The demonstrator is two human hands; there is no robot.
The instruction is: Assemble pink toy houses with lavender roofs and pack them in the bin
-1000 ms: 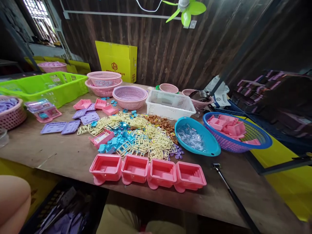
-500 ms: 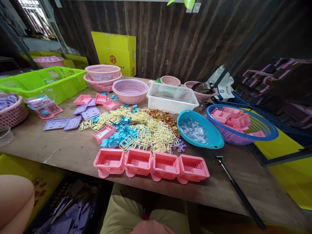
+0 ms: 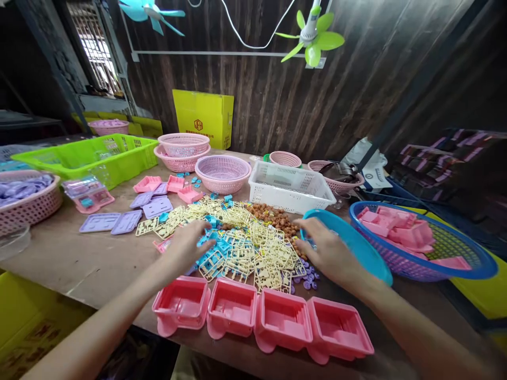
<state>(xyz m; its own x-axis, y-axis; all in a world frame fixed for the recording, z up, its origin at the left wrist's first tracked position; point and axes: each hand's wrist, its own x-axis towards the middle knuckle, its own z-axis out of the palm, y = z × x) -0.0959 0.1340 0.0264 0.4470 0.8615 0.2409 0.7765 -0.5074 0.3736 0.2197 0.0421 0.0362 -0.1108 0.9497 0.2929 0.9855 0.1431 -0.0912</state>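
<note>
Clutter is our worry: our left hand (image 3: 186,247), fingers spread and empty, hovers over the blue parts (image 3: 216,248) mid-table, while our right hand (image 3: 327,250), fingers loosely apart, reaches toward the cream sprues (image 3: 261,253) beside the turquoise bowl (image 3: 358,248). Those sprues look tangled, so lifting one could drag others into the pink trays (image 3: 257,319) at the table's near edge, or knock those off.

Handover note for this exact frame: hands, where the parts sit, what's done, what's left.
Left hand: open, empty, over the blue parts and cream sprues.
Right hand: open, empty, at the near rim of the teal bowl, by the purple buttons.
Four pink trays stand in a row at the table's near edge, all empty.
Done: trays lined up. Left: nothing picked up or placed in them yet.
</note>
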